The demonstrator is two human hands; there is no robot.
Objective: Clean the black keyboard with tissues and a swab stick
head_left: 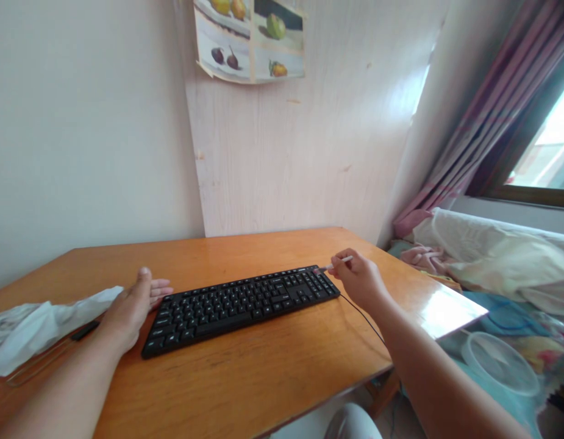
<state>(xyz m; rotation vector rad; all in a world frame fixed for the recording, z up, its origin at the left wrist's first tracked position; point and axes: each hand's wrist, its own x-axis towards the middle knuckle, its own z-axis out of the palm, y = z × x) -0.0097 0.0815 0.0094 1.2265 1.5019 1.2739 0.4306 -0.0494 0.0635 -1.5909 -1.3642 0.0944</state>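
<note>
A black keyboard [238,300] lies slanted on the orange wooden table [245,378]. My left hand [134,303] rests against the keyboard's left end, fingers stretched out flat on the table. My right hand [358,278] is at the keyboard's far right corner, fingers pinched on a thin white stick [339,263] whose tip touches the corner keys. The keyboard's black cable [361,318] runs off under my right wrist toward the table edge.
A crumpled white cloth [39,323] and a small black object [84,330] lie at the table's left. A bed with bedding [487,262] and a clear round lid [501,363] are to the right. A fruit poster [249,39] hangs on the wall.
</note>
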